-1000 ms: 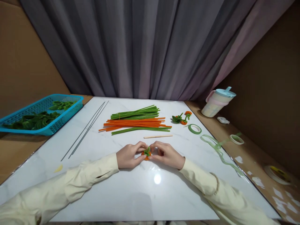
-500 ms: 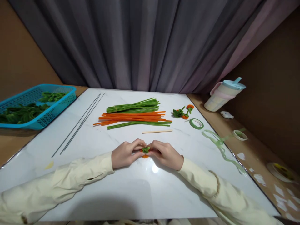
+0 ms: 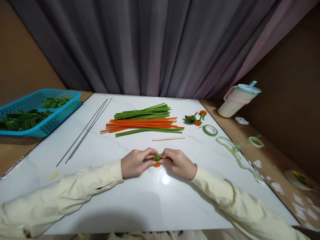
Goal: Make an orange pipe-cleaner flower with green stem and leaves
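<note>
Between my two hands, just above the white tabletop, is a small fuzzy pipe-cleaner piece (image 3: 157, 164), orange below with a green leafy top. My left hand (image 3: 137, 162) pinches it from the left with thumb and fingertips. From the right, the bent fingers of my right hand (image 3: 179, 163) close on its green top. Fingers cover part of the piece, so its full shape is hidden. Beyond the hands lie a thin wooden stick (image 3: 168, 138), a bundle of orange pipe cleaners (image 3: 142, 123) and green pipe cleaners (image 3: 145, 112).
At the right are finished-looking orange and green pieces (image 3: 197, 118), a green tape roll (image 3: 210, 130), a loose green ribbon (image 3: 233, 151) and a tumbler (image 3: 236, 100). A blue basket (image 3: 53, 121) with green leaf pieces and thin wires (image 3: 86, 133) are at the left.
Both hands stay on the piece. The fingers of my right hand have shifted slightly around its green top. The whole view has moved a little.
</note>
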The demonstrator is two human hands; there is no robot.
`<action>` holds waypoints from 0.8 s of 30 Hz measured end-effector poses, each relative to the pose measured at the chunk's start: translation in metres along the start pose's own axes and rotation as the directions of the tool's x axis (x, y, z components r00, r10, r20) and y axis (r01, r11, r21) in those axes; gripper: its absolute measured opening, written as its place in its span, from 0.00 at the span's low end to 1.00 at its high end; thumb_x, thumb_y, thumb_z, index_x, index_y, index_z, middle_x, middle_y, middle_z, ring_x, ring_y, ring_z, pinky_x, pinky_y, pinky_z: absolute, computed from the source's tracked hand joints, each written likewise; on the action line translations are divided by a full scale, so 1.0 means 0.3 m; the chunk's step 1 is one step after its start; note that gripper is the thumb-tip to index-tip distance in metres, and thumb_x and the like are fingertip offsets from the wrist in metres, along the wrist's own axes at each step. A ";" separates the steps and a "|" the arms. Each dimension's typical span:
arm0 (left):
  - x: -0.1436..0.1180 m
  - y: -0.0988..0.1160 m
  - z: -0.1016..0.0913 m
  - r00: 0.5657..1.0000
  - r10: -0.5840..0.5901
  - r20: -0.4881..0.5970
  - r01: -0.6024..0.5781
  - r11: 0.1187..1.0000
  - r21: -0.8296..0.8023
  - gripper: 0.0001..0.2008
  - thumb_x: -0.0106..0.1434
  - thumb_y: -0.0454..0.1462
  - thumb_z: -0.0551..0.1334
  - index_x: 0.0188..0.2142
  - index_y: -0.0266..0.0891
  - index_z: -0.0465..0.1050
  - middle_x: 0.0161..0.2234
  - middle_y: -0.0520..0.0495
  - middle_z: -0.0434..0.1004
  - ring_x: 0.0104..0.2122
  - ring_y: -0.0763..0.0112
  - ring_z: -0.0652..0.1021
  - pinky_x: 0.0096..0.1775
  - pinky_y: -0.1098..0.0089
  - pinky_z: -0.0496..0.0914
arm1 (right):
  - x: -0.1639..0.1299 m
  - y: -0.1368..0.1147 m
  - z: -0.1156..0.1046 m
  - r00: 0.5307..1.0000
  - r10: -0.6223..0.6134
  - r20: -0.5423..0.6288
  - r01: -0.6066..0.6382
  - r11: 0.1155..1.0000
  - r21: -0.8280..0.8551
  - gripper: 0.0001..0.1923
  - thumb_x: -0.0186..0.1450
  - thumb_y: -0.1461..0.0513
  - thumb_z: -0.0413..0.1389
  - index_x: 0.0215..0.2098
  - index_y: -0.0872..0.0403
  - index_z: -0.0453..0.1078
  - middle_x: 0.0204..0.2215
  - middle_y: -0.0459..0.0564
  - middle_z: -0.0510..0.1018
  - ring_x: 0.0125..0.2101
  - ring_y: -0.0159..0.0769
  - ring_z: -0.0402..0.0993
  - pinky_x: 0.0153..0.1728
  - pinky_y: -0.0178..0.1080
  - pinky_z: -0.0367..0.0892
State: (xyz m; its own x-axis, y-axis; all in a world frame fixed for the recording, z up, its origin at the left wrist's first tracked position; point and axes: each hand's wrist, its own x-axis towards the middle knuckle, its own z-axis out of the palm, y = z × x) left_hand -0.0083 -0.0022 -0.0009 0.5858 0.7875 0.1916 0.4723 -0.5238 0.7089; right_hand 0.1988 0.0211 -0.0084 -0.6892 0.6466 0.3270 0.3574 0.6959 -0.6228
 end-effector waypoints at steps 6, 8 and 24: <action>0.010 -0.051 -0.054 0.979 0.131 0.154 -0.136 0.990 0.022 0.19 0.61 0.34 0.55 0.52 0.39 0.60 0.47 0.47 0.75 0.43 0.70 0.77 0.43 0.72 0.71 | 0.007 0.005 -0.021 1.000 -0.024 0.015 0.024 1.000 0.016 0.06 0.64 0.64 0.50 0.29 0.55 0.65 0.25 0.48 0.73 0.25 0.31 0.69 0.27 0.32 0.63; 0.012 -0.075 -0.060 0.982 0.174 0.075 -0.182 0.977 0.114 0.17 0.61 0.33 0.53 0.50 0.38 0.64 0.49 0.45 0.73 0.46 0.68 0.75 0.47 0.69 0.70 | 0.013 0.005 -0.030 0.999 -0.029 0.027 0.029 0.999 0.019 0.05 0.64 0.64 0.51 0.31 0.55 0.66 0.26 0.49 0.73 0.26 0.31 0.69 0.29 0.32 0.64; 0.008 -0.031 0.016 0.757 0.649 -0.070 -0.405 0.551 0.730 0.07 0.63 0.32 0.55 0.37 0.30 0.70 0.34 0.42 0.80 0.37 0.66 0.79 0.42 0.67 0.75 | 0.006 0.006 -0.044 0.996 -0.081 -0.027 0.080 0.996 -0.034 0.09 0.64 0.68 0.47 0.32 0.56 0.68 0.29 0.51 0.75 0.29 0.32 0.71 0.32 0.34 0.68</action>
State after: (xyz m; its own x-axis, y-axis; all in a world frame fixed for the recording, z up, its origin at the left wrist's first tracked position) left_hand -0.0081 0.0031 -0.0102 0.7043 0.2788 0.6529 0.5037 -0.8443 -0.1829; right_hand 0.2066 0.0275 0.0006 -0.6989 0.5964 0.3949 0.3225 0.7555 -0.5702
